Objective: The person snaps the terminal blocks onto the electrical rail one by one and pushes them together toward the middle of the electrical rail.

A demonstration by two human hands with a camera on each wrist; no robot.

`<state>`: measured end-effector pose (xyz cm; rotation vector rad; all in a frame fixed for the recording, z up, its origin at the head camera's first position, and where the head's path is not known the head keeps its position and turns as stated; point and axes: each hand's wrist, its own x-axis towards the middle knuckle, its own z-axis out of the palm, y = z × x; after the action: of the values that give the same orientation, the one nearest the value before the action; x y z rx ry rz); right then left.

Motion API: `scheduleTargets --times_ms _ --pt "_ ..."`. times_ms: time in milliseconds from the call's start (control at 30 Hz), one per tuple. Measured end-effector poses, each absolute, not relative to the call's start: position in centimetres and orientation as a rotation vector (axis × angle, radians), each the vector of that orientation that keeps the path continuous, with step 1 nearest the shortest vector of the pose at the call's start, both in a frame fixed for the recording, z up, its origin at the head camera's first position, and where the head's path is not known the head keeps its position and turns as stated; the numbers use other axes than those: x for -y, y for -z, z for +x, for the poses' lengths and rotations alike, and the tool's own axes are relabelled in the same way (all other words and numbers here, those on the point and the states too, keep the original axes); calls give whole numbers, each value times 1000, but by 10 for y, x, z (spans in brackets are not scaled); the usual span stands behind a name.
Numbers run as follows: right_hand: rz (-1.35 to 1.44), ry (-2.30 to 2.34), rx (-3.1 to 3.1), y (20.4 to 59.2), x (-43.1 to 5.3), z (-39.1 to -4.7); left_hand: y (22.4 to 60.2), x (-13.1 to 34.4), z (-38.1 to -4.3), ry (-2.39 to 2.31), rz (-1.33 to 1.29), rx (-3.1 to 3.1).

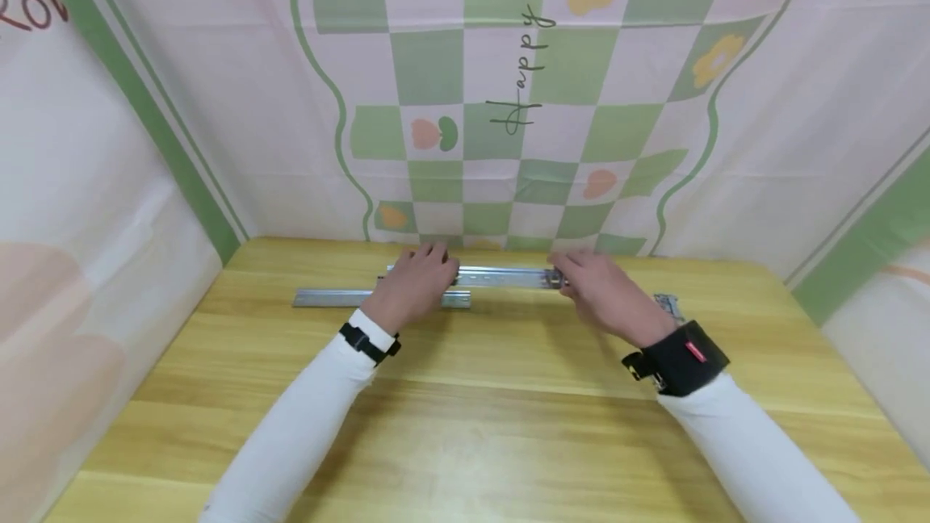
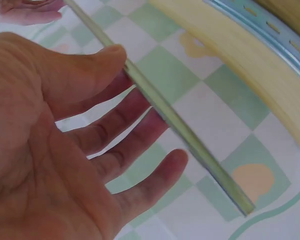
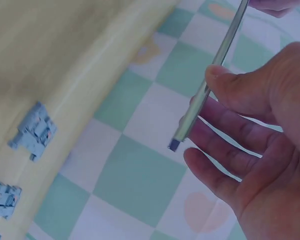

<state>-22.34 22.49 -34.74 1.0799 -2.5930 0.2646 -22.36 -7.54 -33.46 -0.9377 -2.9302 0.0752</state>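
A long silvery metal rail (image 1: 501, 276) spans the gap between my two hands near the back of the table, slim and edge-on in both wrist views. My left hand (image 1: 416, 285) pinches its left part; in the left wrist view the thumb lies on one side of the rail (image 2: 190, 137) and fingers lie behind. My right hand (image 1: 606, 294) holds the right end between thumb and fingers, where a small dark piece (image 3: 174, 145) pokes out of the tip. A second slotted metal rail (image 1: 330, 298) lies on the table, partly hidden under my left hand.
Small grey-blue parts (image 3: 34, 131) lie on the wooden table (image 1: 465, 442), by my right wrist in the head view (image 1: 667, 305). A patterned cloth (image 1: 501, 176) hangs right behind the table's back edge, with more cloth at both sides.
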Motion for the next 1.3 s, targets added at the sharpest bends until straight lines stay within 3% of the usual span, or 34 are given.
scheduleTargets --times_ms 433,867,1300 --pt "1082 -240 2705 378 -227 -182 359 83 -186 -7 -1025 2966" --pt "1013 -341 2834 402 -217 -175 392 90 -181 123 -1009 2985" --pt "972 -382 2884 406 -212 -176 399 91 -181 218 -973 3031"
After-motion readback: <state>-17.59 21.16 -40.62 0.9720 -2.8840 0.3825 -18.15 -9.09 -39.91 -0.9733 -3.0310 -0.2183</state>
